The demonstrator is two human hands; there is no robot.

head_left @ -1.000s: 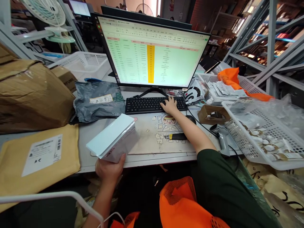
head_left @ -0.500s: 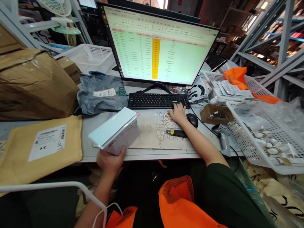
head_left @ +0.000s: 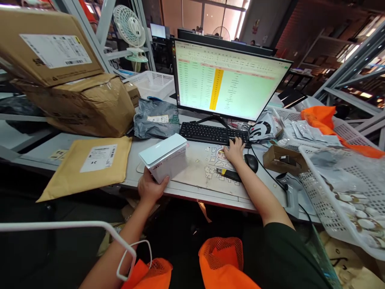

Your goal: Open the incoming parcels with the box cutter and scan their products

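My left hand grips a pale blue and white box from below, tilted over the front of the desk mat. My right hand rests with fingers spread on the right end of the black keyboard, at its number keys. Just right of that hand lies a black mouse. A black and yellow utility knife lies on the mat below the wrist. Behind the keyboard the monitor shows a spreadsheet with an orange column.
To the left are a yellow padded envelope, a grey plastic parcel and stacked cardboard boxes. On the right stand a small open carton, a barcode scanner and a white basket of small items.
The camera view has swung left and up, so the scene shifts right and the stacked boxes show more. Both hands keep their places, left on the box, right at the keyboard.
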